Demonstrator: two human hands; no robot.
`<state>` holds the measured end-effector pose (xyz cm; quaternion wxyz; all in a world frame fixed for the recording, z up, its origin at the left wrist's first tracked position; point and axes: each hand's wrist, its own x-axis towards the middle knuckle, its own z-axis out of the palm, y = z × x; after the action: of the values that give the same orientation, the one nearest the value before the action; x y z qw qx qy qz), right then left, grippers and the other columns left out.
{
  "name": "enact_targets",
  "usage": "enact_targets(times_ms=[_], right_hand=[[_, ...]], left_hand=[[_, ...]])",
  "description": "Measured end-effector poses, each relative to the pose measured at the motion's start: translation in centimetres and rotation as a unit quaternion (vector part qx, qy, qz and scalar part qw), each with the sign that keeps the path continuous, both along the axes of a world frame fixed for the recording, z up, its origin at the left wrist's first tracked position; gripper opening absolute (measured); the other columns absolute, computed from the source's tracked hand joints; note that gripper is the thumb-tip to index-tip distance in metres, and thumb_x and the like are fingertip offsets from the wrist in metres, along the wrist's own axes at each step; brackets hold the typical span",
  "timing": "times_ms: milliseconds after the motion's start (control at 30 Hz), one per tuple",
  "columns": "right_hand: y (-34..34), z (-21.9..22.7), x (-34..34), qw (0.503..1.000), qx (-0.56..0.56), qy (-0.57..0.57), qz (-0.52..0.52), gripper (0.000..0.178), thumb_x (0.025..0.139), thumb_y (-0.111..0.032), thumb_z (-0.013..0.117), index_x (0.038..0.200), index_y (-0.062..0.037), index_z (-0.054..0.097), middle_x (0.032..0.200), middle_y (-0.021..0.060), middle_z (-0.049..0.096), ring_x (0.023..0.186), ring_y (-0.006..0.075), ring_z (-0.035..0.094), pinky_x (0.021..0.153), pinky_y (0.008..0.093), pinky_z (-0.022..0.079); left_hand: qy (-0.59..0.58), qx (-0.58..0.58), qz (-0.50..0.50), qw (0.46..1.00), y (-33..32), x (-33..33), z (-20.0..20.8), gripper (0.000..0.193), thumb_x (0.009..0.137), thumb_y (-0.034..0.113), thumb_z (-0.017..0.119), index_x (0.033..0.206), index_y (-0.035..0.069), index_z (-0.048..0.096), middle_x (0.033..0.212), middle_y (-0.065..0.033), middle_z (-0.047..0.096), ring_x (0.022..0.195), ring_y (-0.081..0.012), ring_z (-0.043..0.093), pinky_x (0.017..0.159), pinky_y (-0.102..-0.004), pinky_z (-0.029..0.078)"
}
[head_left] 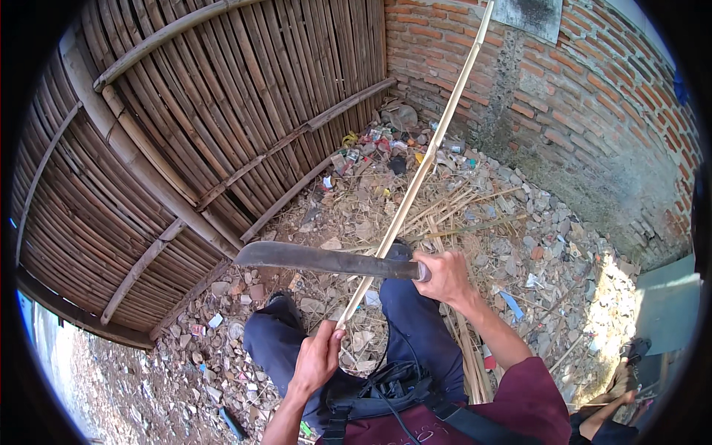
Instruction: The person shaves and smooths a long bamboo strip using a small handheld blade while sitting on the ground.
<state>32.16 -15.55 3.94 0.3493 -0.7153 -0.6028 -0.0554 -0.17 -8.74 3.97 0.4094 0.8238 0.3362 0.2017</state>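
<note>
My left hand (319,357) is closed round the lower end of a long, pale split bamboo strip (420,176), which slants up and away to the right toward the brick wall. In my right hand (445,277) is the handle of a machete (319,258), its wide dark blade pointing left. The blade lies across the strip, just above my knees; whether its edge touches the bamboo I cannot tell. My fingers cover most of the machete's handle.
A bamboo-slat wall (245,96) stands on the left, a brick wall (601,126) behind and right. Rubble and litter cover the ground (512,230). More bamboo strips (467,356) lie by my right leg. Another person's arm (604,415) shows at lower right.
</note>
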Motion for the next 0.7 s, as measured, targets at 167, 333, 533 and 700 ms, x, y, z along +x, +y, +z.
enact_targets(times_ms=[167,333,533,700], right_hand=[[1.0,0.8,1.3,1.000,0.023,0.011,-0.008,0.019,0.071,-0.017,0.077,0.088,-0.0079,0.075,0.063,0.0152,0.067,0.058,0.0368,0.069,0.057,0.0447,0.054],[0.9,0.8,1.2,1.000,0.015,-0.009,-0.018,0.019,0.071,-0.017,0.078,0.088,-0.0081,0.074,0.063,0.0152,0.068,0.058,0.0370,0.069,0.057,0.0450,0.054],[1.3,0.0,1.8,1.000,-0.007,0.001,-0.007,0.020,0.073,-0.021,0.080,0.091,-0.0112,0.078,0.067,0.0153,0.071,0.063,0.0358,0.072,0.060,0.0460,0.055],[2.4,-0.3,5.6,0.991,0.018,0.082,-0.100,0.024,0.077,-0.018,0.080,0.098,-0.0058,0.081,0.071,0.0162,0.074,0.063,0.0350,0.074,0.060,0.0439,0.057]], left_hand=[[-0.013,0.042,-0.003,0.999,0.2,0.2,-0.3,0.010,0.110,0.013,0.056,0.109,0.003,0.056,0.066,-0.0240,0.058,0.063,-0.0478,0.064,0.056,-0.0472,0.047],[-0.004,0.015,0.009,1.000,0.4,0.2,0.8,0.015,0.110,0.014,0.054,0.103,0.001,0.056,0.066,-0.0217,0.055,0.060,-0.0434,0.060,0.058,-0.0462,0.045],[-0.015,0.048,-0.002,0.999,0.3,0.2,-0.7,0.013,0.109,0.013,0.057,0.103,0.002,0.054,0.065,-0.0240,0.056,0.062,-0.0478,0.061,0.055,-0.0485,0.045],[0.005,0.060,-0.029,0.998,-0.1,-1.1,-0.5,0.010,0.107,0.011,0.061,0.107,0.003,0.055,0.065,-0.0240,0.061,0.064,-0.0489,0.065,0.054,-0.0521,0.046]])
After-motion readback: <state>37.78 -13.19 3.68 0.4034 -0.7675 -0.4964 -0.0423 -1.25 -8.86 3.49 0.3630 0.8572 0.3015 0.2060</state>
